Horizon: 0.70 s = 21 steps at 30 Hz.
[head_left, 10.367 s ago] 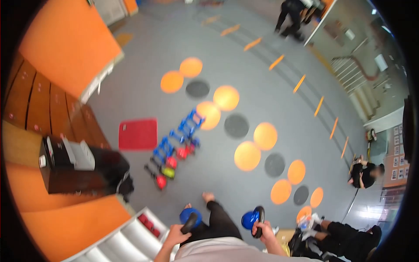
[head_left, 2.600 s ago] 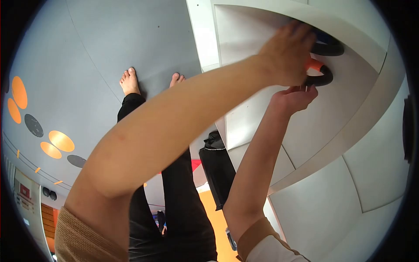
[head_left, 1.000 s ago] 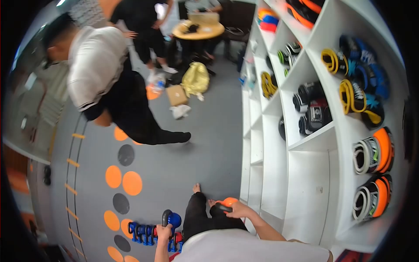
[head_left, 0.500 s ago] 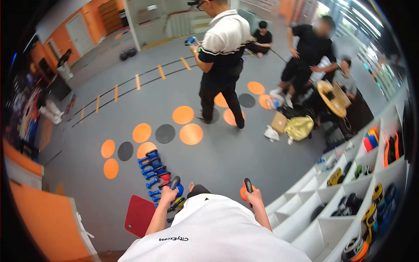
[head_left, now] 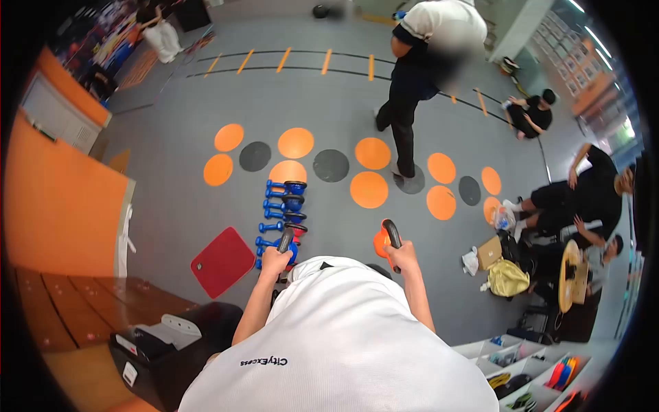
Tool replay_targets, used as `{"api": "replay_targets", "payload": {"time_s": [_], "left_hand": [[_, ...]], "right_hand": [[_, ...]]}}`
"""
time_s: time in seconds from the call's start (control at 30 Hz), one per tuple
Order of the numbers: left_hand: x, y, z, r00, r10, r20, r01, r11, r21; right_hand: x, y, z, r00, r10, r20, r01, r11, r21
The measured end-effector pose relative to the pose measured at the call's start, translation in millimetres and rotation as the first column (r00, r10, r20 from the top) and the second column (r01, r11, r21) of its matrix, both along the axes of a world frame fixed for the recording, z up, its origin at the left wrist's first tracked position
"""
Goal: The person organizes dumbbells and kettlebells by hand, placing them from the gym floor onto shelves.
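Our left hand [head_left: 276, 261] is closed around the black handle of a blue kettlebell [head_left: 294, 252], and our right hand [head_left: 403, 258] grips the black handle of an orange kettlebell [head_left: 382, 242]. We have both weights out in front of our white shirt [head_left: 340, 343], well apart from each other, above the grey floor [head_left: 329, 230].

On that floor, beyond the blue kettlebell, blue dumbbells [head_left: 272, 226] lie in a column beside a line of kettlebells [head_left: 295, 203]. A red mat [head_left: 223, 263] lies flat to their left. Orange dots [head_left: 369, 190] and dark grey dots [head_left: 331, 165] mark the floor ahead of us, with a ladder pattern [head_left: 327, 62] farther off.

Around the room, a person in a white-and-dark top [head_left: 405, 89] stands near the dots, and another person [head_left: 530, 113] sits on the floor. To our right, a yellow bag [head_left: 509, 278] and a cardboard box [head_left: 489, 253] sit near a round table [head_left: 568, 275]. White shelves [head_left: 480, 349] hold gear at lower right; an orange wall [head_left: 62, 199] stands at left.
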State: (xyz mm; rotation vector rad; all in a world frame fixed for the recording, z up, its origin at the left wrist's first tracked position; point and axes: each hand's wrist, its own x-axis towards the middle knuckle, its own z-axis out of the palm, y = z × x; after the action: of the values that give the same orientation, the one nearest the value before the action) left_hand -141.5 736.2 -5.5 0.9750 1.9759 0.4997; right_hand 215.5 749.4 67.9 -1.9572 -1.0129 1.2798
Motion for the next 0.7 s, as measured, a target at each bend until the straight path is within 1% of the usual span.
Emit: {"api": "replay_targets", "payload": {"time_s": [0.07, 0.13, 0.17, 0.2, 0.27, 0.3, 0.37, 0.4, 0.43, 0.47, 0.5, 0.57, 0.63, 0.67, 0.7], "left_hand": [[4.1, 9.6, 6.9, 0.997, 0.072, -0.020, -0.072, 0.997, -0.012], [12.1, 21.9, 8.9, 0.974, 0.198, 0.109, -0.194, 0.980, -0.048], [16.0, 26.8, 2.9, 0.970, 0.222, 0.102, -0.217, 0.975, -0.050], [18.3, 30.0, -9.1, 0.944, 0.299, 0.140, -0.296, 0.954, -0.042], [26.0, 35.7, -31.4, 0.868, 0.434, 0.239, -0.434, 0.899, -0.059], [32.2, 39.6, -38.3, 0.849, 0.492, 0.194, -0.479, 0.871, -0.113], [53.7, 35.6, -46.7, 0.760, 0.596, 0.258, -0.602, 0.796, -0.066], [61.4, 41.7, -44.6, 0.751, 0.609, 0.257, -0.618, 0.784, -0.051], [70.6, 38.5, -42.0, 0.689, 0.679, 0.254, -0.680, 0.726, -0.097], [82.8, 33.3, -40.0, 0.615, 0.748, 0.248, -0.738, 0.658, -0.151], [94.6, 30.1, -39.8, 0.589, 0.768, 0.251, -0.758, 0.633, -0.158], [117.7, 25.0, -41.0, 0.505, 0.809, 0.301, -0.799, 0.570, -0.190], [143.3, 25.2, -40.9, 0.458, 0.848, 0.268, -0.828, 0.516, -0.218], [154.1, 28.1, -35.8, 0.432, 0.872, 0.230, -0.836, 0.483, -0.259], [163.1, 28.4, -32.4, 0.405, 0.895, 0.188, -0.844, 0.445, -0.300]], "right_hand": [[4.8, 34.3, -0.1, 0.985, 0.011, -0.175, -0.023, 0.997, -0.069], [14.1, 69.9, -16.2, 0.978, 0.086, -0.188, -0.102, 0.992, -0.078], [19.9, 88.5, -23.5, 0.971, 0.136, -0.195, -0.153, 0.985, -0.074], [24.5, 108.6, -25.8, 0.967, 0.158, -0.200, -0.176, 0.982, -0.074], [34.8, 148.7, -30.4, 0.950, 0.294, -0.109, -0.301, 0.952, -0.054], [42.4, 167.8, -31.5, 0.943, 0.314, -0.107, -0.321, 0.945, -0.061], [54.5, 204.0, -38.6, 0.925, 0.377, -0.040, -0.379, 0.923, -0.070], [59.2, 224.4, -42.1, 0.902, 0.432, 0.005, -0.432, 0.901, 0.032], [66.8, 243.9, -44.9, 0.893, 0.450, -0.001, -0.450, 0.892, 0.035], [72.1, 261.7, -33.2, 0.878, 0.478, 0.006, -0.478, 0.878, -0.034], [78.0, 280.4, -26.3, 0.858, 0.512, 0.019, -0.508, 0.855, -0.103], [87.4, 312.1, -29.7, 0.830, 0.555, 0.043, -0.548, 0.829, -0.113], [89.1, 340.3, -20.2, 0.789, 0.610, 0.070, -0.602, 0.791, -0.111], [87.0, 356.5, -17.9, 0.767, 0.637, 0.073, -0.627, 0.769, -0.120], [83.8, 370.9, -17.0, 0.768, 0.638, 0.064, -0.621, 0.765, -0.174]]}}
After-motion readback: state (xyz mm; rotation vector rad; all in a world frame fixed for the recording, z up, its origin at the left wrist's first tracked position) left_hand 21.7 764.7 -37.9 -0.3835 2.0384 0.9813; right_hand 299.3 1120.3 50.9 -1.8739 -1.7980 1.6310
